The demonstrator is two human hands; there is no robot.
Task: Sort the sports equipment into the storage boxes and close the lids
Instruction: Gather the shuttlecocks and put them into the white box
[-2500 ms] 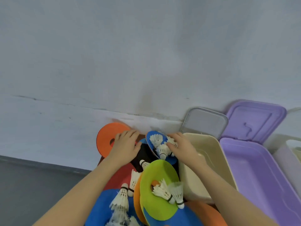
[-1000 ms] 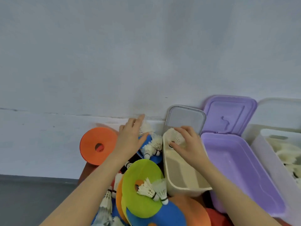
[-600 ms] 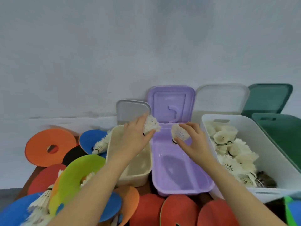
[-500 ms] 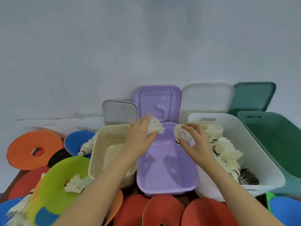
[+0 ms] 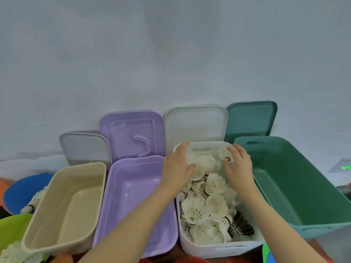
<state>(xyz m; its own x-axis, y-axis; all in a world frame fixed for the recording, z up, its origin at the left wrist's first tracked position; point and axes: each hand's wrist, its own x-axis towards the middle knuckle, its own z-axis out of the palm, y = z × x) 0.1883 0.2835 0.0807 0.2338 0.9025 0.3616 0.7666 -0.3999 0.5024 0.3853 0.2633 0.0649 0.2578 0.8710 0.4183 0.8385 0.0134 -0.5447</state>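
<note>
Over the white box (image 5: 220, 249) both my hands hover, palms down; it is my landmark, third of four open boxes along the wall; left hand (image 5: 178, 168) at its far left corner, fingers bent around a white shuttlecock (image 5: 190, 158), gripping it; right hand (image 5: 237, 166) at its far right side, fingers loosely spread, another shuttlecock (image 5: 225, 153) just under the fingertips; whether I pinch it or have let go, I cannot tell; inside the white box, a heap of white shuttlecocks (image 5: 207, 207), a dark-feathered one (image 5: 243, 225) at the near right; just left of the white box, the purple box (image 5: 133, 196), nothing in it; further left, the beige box (image 5: 62, 207), likewise bare; just right of the white box, the green box (image 5: 296, 186); behind each box its lid leans on the wall: white lid (image 5: 196, 126), purple lid (image 5: 131, 133), grey lid (image 5: 84, 149), green lid (image 5: 250, 118); far left of the white box, past the beige one, a blue disc (image 5: 20, 188) with a shuttlecock on it, a lime disc (image 5: 11, 228) nearer me.
</note>
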